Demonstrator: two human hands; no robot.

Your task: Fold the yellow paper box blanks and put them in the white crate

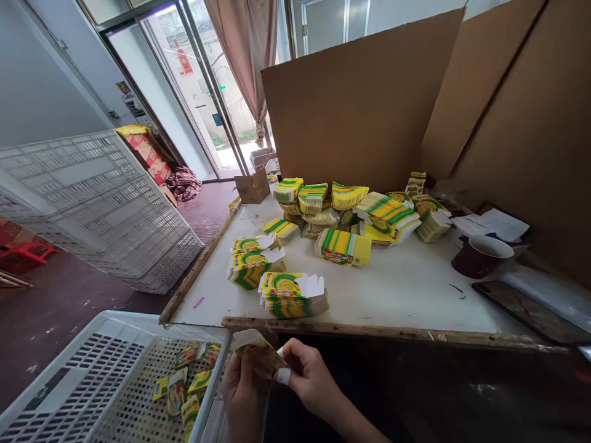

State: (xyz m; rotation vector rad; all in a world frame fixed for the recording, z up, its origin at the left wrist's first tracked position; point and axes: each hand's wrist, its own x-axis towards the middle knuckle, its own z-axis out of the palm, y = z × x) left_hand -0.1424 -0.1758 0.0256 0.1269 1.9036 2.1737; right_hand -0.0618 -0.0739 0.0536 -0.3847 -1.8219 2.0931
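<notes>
Between my two hands, in front of the table's near edge, is a small cardboard box (253, 342) with a pale flap standing up. My left hand (242, 381) grips its left side, fingers bent around it. At its right end the thumb and fingers of my right hand (308, 375) pinch the carton, close to a white end flap. Part of the box is hidden by the fingers. Just beyond my hands a stack of flat yellow-green cartons (290, 295) lies on the table, with another stack (253, 261) behind it to the left.
Below left, a white plastic crate (115, 323) holds several yellow boxes (176, 391). More carton stacks (344, 246) cover the back of the white table (392, 289). A dark mug (480, 257) and a phone (530, 307) lie right. Stacked crates (101, 209) stand left; cardboard panels (360, 111) rise behind.
</notes>
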